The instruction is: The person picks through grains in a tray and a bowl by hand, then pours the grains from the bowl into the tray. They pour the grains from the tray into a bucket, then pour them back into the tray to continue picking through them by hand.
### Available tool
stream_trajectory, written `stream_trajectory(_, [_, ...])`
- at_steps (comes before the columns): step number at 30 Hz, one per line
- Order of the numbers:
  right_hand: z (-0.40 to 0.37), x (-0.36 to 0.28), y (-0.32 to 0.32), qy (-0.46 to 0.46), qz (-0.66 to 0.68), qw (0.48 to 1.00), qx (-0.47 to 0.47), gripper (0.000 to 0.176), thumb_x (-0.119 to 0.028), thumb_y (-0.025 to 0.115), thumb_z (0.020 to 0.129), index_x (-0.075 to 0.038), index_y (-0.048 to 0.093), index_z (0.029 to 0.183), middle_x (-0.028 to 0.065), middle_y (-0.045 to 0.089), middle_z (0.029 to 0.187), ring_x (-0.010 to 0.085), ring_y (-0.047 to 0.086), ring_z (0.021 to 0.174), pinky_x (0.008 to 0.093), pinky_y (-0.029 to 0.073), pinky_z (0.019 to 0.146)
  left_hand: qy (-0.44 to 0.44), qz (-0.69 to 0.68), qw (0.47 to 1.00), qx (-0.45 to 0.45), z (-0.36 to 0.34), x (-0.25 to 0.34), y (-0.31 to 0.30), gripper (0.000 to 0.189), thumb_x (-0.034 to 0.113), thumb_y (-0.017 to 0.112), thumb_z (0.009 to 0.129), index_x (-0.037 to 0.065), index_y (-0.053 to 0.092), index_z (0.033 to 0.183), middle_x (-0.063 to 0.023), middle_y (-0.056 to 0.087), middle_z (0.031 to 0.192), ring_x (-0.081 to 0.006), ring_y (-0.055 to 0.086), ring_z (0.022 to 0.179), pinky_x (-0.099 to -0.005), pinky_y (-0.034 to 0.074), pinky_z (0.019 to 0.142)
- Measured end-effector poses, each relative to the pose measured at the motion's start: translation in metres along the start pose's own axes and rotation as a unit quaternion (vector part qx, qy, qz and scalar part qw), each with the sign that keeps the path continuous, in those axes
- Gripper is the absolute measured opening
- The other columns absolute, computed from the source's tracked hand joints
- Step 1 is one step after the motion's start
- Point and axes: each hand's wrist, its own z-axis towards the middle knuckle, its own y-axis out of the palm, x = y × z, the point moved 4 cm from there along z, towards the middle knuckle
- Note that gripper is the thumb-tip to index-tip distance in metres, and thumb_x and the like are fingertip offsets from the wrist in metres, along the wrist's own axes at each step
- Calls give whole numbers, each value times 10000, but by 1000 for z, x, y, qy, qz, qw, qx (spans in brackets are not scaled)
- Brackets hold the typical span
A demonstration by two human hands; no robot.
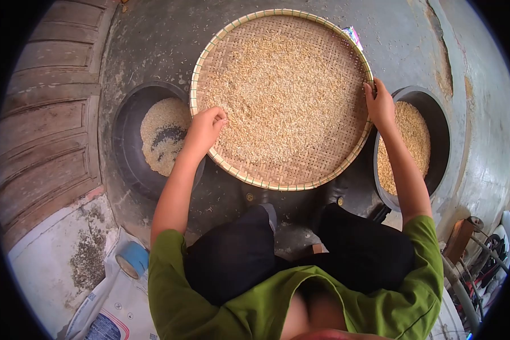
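A round woven bamboo winnowing tray (pixel 337 161), bound along its rim, is in front of me with a wide layer of pale, rice-like grain (pixel 277 96) spread over it. My right hand (pixel 381 106) grips the tray's right rim, thumb on the inner side. At the left rim, my left hand (pixel 208 129) is over the edge of the grain with its fingertips pinched together. Whatever those fingers hold, if anything, is too small to make out. The grain lies thickest in the tray's middle and thins toward the lower right.
To the left stands a dark basin (pixel 131 164) with paler grain inside, partly behind my left forearm. A second dark basin (pixel 439 133) at the right holds yellower grain. A blue tape roll (pixel 132 259) rests on a white sack (pixel 127 300) at lower left. Wooden doors (pixel 51 124) border the left side.
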Motion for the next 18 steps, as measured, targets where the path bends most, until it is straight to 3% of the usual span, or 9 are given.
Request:
stream_trajectory(2, [0, 1, 1, -2, 1, 1000, -3, 361, -333, 494, 864, -68, 516, 1109, 180, 612, 873, 351, 584, 806, 411, 448, 680, -15, -67, 998, 5, 1, -10, -1, 127, 42, 562, 802, 1, 551, 922, -87, 607, 812, -170, 592, 751, -266, 461, 677])
stream_trajectory(4, [0, 1, 1, -9, 9, 1000, -2, 367, -328, 496, 864, -63, 510, 1117, 182, 612, 876, 350, 584, 807, 411, 448, 680, -63, -241, 969, -1, 5, -22, 2, 91, 46, 520, 844, 9, 561, 917, -61, 617, 815, -108, 587, 725, -225, 456, 655])
stream_trajectory(7, [1, 1, 2, -9, 4, 1000, -2, 364, -324, 496, 865, -61, 512, 1116, 181, 613, 858, 349, 588, 796, 410, 448, 675, -140, -294, 943, -67, 2, -20, -2, 133, 47, 489, 868, -1, 558, 971, -71, 617, 894, -120, 591, 816, -227, 464, 716])
stream_trajectory(11, [0, -2, 0, 3, -5, 1000, -16, 412, -331, 506, 868, -35, 493, 1153, 180, 603, 863, 304, 586, 779, 359, 450, 692, -139, -391, 908, -66, 1, -22, -2, 173, 62, 461, 884, -15, 552, 1011, -86, 609, 930, -135, 590, 852, -238, 468, 752])
stream_trajectory(13, [1, -2, 1, -48, -49, 998, 14, 471, -324, 504, 867, -23, 426, 1221, 199, 553, 1048, 326, 557, 929, 358, 452, 773, -138, -426, 890, -89, 0, -17, -3, 205, 94, 464, 891, -27, 543, 1036, -93, 602, 949, -145, 584, 884, -246, 470, 770])
stream_trajectory(18, [-27, -23, -3, -145, -89, 983, 74, 558, -289, 557, 820, -32, 356, 1273, 202, 404, 1248, 344, 484, 1068, 398, 428, 857, -152, -461, 871, -80, 2, -14, -2, 198, 146, 464, 902, -10, 545, 992, -79, 597, 890, -131, 573, 829, -237, 460, 737])
